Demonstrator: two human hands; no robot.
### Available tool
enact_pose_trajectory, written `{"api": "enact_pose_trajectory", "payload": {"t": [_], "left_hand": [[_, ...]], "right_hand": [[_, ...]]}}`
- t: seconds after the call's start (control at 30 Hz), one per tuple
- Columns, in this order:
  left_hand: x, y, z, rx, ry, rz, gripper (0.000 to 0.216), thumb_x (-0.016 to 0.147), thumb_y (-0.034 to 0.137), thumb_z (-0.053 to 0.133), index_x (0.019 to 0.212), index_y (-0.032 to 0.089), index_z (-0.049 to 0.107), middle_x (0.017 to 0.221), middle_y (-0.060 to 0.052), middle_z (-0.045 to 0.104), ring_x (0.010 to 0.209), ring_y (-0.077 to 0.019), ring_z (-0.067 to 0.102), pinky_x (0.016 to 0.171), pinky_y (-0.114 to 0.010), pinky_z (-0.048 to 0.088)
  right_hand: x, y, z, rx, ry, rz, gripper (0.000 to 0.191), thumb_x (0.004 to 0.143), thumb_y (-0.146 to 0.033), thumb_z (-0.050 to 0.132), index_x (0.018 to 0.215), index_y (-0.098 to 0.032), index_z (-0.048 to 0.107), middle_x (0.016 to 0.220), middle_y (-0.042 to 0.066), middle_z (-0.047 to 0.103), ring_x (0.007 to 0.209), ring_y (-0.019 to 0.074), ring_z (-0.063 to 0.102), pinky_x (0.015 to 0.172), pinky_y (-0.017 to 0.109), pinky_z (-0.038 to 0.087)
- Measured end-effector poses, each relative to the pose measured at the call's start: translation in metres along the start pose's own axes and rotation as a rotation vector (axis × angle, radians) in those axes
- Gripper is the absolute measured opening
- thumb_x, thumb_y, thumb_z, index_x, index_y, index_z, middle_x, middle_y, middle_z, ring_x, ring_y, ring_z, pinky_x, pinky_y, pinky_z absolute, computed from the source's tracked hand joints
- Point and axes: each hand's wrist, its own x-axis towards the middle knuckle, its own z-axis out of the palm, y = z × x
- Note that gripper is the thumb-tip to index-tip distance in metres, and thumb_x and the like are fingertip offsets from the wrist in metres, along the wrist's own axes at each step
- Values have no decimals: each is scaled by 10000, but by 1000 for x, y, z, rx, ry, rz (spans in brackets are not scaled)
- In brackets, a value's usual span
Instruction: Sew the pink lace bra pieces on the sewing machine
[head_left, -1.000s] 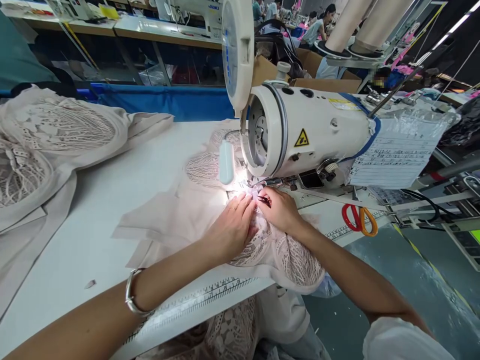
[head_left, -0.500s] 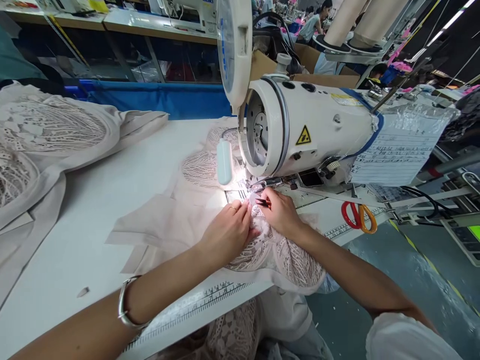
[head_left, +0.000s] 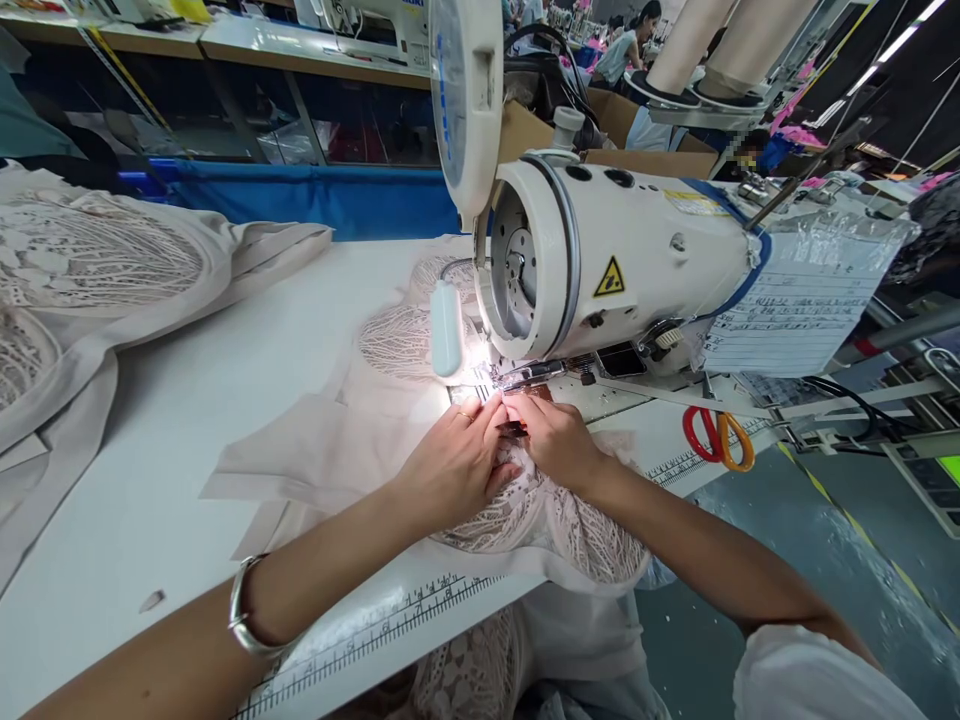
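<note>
Since a moment ago your right hand (head_left: 559, 440) has drawn in against your left hand (head_left: 457, 462), fingers pinching the lace fabric (head_left: 547, 520) flat just short of the presser foot (head_left: 525, 376). White table (head_left: 172, 480) spreads leftward; orange scissors (head_left: 718, 438) lie well right. Beyond your fingertips stands the sewing machine (head_left: 622, 270).
</note>
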Motion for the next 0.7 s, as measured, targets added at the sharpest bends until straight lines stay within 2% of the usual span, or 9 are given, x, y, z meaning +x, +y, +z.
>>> {"api": "enact_pose_trajectory", "payload": {"t": [0.13, 0.3, 0.53, 0.7], "left_hand": [[-2, -2, 4, 1, 40, -10, 582, 973, 446, 508, 1371, 23, 464, 1402, -227, 550, 1174, -357, 525, 895, -428, 430], [-5, -3, 7, 43, 84, -3, 622, 987, 463, 481, 1398, -2, 449, 1435, -214, 546, 1145, -345, 535, 922, -426, 412], [-5, -2, 3, 97, 99, -31, 593, 999, 500, 441, 1373, 47, 519, 1399, -189, 581, 1175, -347, 540, 972, -443, 374], [-4, -1, 2, 134, 86, -43, 629, 1016, 512, 387, 1394, 25, 509, 1410, -210, 578, 1229, -368, 528, 1017, -501, 335]], "right_hand": [[-5, 0, -1, -83, -10, -52, 301, 1006, -181, 434, 1187, -100, 660, 909, 104, 730, 748, 192, 664, 677, 280, 480], [-8, 1, 0, -139, -9, -79, 370, 984, -114, 411, 1272, -77, 640, 930, 114, 735, 734, 187, 676, 679, 281, 519], [-5, 2, 0, -58, -84, 6, 370, 967, -166, 511, 1308, -98, 639, 955, 103, 746, 813, 228, 706, 712, 309, 548], [-2, 0, -2, -33, -119, 53, 420, 948, -116, 463, 1333, -107, 630, 971, 109, 751, 821, 221, 701, 725, 308, 542]]}}
